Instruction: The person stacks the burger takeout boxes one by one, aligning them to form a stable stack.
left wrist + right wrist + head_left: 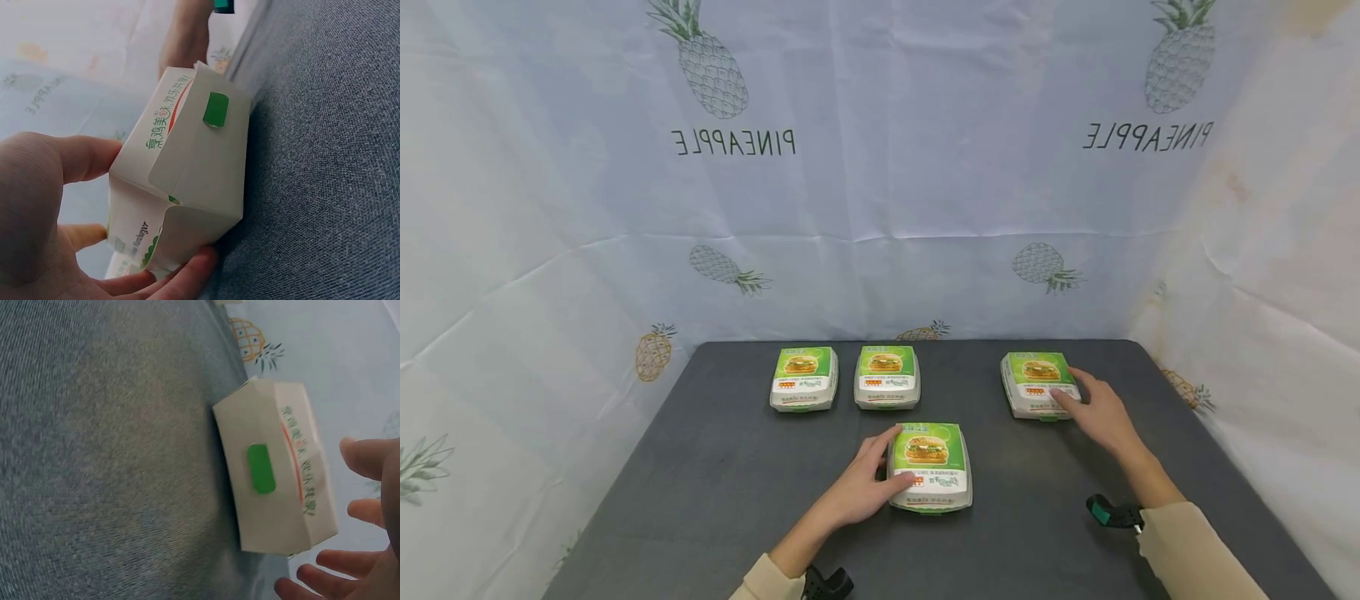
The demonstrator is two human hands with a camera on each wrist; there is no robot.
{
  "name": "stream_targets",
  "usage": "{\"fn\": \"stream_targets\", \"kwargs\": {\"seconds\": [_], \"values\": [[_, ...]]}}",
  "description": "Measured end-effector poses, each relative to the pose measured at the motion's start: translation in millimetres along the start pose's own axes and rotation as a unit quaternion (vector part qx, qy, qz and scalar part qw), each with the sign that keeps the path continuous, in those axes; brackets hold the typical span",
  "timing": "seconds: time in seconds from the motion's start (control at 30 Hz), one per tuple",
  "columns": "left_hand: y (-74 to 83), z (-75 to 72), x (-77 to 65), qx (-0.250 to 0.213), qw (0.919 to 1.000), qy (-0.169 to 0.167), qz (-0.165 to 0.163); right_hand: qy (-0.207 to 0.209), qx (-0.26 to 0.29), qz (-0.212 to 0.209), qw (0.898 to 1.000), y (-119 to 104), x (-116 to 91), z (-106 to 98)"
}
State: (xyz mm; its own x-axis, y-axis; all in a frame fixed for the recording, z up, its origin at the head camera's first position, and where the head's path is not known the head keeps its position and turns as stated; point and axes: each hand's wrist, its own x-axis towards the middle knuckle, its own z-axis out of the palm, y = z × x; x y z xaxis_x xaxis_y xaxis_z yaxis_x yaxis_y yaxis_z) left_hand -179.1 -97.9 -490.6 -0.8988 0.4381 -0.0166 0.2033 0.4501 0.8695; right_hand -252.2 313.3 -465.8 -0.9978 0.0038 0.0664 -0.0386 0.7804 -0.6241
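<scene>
My left hand (pixel 857 490) grips the left side of the nearest burger box (pixel 929 492), thumb on its front edge and index finger at the far left corner. In the left wrist view this box (pixel 200 150) shows its pale front with a green tab, and the other fingers (pixel 187 278) lie along its side. My right hand (pixel 1105 412) is at the right side of another burger box (pixel 1040 398), at the back right. The right wrist view shows that box (pixel 272 481) with the thumb and spread fingers beside it.
Two more burger boxes stand side by side at the back left, a left one (pixel 803 387) and a right one (pixel 887 385). All are on a dark grey cloth-covered table (pixel 737 500). A pineapple-print curtain (pixel 880 192) surrounds its back and sides.
</scene>
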Motion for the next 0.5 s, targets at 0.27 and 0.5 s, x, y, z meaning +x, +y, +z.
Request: {"fn": "stream_targets", "kwargs": {"seconds": [0.27, 0.5], "values": [[-1.2, 2.0, 1.7, -0.006, 1.0, -0.004, -0.001, -0.029, 0.032, 0.037, 0.998, 13, 3, 1], [-0.3, 1.3, 0.6, -0.003, 1.0, 0.003, -0.001, -0.02, 0.048, 0.043, 0.998, 15, 6, 6]]}}
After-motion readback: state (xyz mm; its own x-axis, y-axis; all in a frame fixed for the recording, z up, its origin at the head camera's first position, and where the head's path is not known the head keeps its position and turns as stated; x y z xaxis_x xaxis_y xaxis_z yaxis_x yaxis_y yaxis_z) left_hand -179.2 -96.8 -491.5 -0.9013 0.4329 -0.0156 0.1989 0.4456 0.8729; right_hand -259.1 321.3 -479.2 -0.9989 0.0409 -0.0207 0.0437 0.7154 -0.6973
